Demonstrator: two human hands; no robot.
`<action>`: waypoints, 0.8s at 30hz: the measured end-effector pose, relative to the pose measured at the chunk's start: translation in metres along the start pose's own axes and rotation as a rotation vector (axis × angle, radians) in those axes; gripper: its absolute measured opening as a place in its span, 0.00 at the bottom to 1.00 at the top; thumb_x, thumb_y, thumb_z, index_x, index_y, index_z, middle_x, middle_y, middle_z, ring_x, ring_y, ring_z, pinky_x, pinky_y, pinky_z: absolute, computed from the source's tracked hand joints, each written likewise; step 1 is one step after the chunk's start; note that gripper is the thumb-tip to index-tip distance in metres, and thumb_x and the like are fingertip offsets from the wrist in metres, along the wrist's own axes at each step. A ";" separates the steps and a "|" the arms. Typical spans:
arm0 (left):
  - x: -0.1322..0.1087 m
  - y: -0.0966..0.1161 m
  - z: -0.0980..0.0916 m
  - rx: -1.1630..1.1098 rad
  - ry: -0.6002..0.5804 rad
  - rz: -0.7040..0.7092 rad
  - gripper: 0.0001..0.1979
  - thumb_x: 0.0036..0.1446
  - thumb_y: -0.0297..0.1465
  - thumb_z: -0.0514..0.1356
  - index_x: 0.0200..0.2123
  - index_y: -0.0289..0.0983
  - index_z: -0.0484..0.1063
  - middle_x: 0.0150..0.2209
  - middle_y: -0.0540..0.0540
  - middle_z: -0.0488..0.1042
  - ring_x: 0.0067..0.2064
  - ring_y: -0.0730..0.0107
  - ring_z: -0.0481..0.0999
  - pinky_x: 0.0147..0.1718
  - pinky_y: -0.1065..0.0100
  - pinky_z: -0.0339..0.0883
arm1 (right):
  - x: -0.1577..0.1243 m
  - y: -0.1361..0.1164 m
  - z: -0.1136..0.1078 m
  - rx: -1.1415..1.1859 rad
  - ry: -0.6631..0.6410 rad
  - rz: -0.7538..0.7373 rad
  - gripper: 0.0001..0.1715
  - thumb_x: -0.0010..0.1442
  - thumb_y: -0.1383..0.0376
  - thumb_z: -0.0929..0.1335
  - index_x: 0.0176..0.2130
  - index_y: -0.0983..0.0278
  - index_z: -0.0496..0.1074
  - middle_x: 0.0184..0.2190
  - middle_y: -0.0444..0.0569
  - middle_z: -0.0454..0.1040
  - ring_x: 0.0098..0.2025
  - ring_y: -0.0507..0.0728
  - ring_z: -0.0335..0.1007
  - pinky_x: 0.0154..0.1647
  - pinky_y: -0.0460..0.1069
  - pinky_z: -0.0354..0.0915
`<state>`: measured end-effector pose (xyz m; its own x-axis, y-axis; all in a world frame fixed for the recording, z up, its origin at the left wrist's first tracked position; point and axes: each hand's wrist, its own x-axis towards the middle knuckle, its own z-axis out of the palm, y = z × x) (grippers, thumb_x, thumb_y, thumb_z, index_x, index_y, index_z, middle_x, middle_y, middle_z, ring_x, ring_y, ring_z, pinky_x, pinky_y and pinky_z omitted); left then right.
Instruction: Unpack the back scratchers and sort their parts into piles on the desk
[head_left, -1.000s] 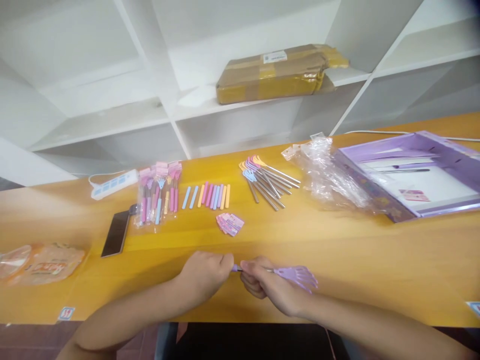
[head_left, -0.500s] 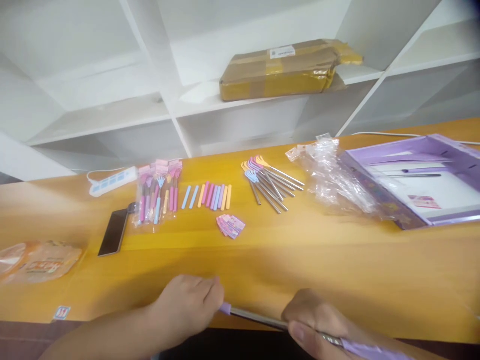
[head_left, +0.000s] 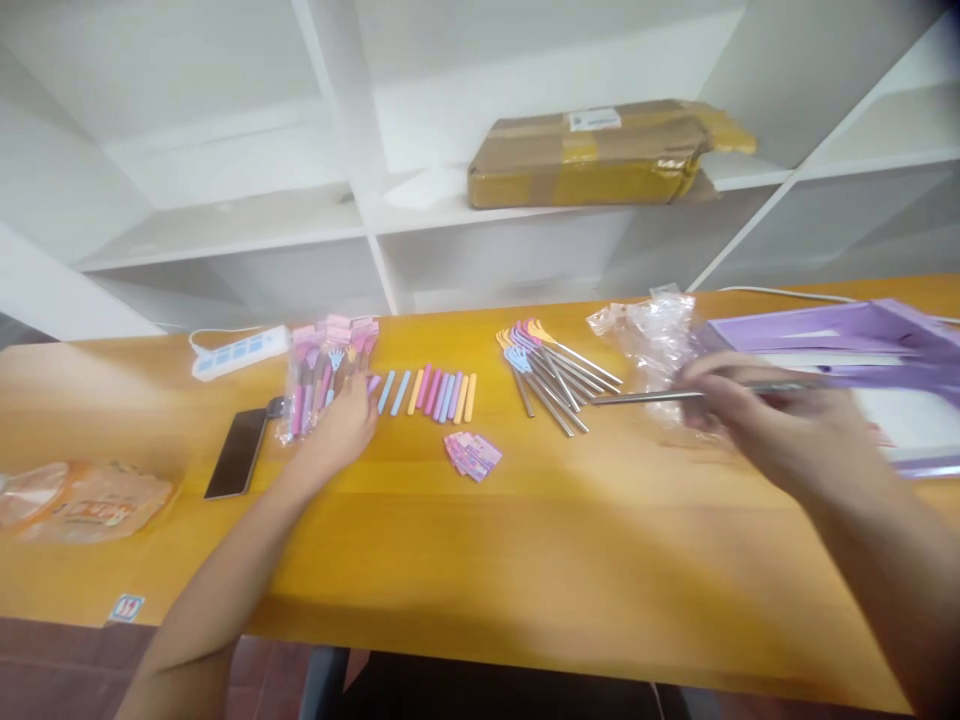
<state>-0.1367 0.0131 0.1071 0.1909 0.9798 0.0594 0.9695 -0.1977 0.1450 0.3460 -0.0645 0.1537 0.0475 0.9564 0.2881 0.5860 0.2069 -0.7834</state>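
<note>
My left hand is closed around a purple handle sleeve, with only its end showing, at the left end of a row of pink, blue, purple and yellow handle sleeves. Beside it lie bagged back scratchers. My right hand grips the metal rod of a back scratcher, raised roughly level over the table's right side. Its bare end points left; the far end blurs against the purple box. Left of that bare end is a pile of back scratchers with coloured claw heads and bare metal rods.
Clear plastic bags lie by the purple box at right. Small printed cards rest mid-table. At left are a phone, a power strip and an orange-printed bag. A taped carton sits on the shelf.
My hands have moved apart and up from the table's front edge. The purple sleeve is off the rod: my left hand has it by the row, while my right hand has carried the back scratcher right.
</note>
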 end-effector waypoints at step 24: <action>0.070 -0.017 0.026 0.221 0.130 -0.154 0.19 0.71 0.27 0.53 0.60 0.24 0.71 0.60 0.21 0.71 0.67 0.34 0.67 0.65 0.46 0.61 | 0.083 0.031 0.152 -0.714 -0.256 0.017 0.14 0.78 0.67 0.58 0.48 0.68 0.71 0.46 0.62 0.76 0.33 0.57 0.68 0.36 0.51 0.57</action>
<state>-0.1361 0.0863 0.0833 0.0312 0.9829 0.1816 0.9982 -0.0214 -0.0556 0.2451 0.0527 0.0695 -0.0767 0.9943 0.0743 0.9724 0.0910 -0.2150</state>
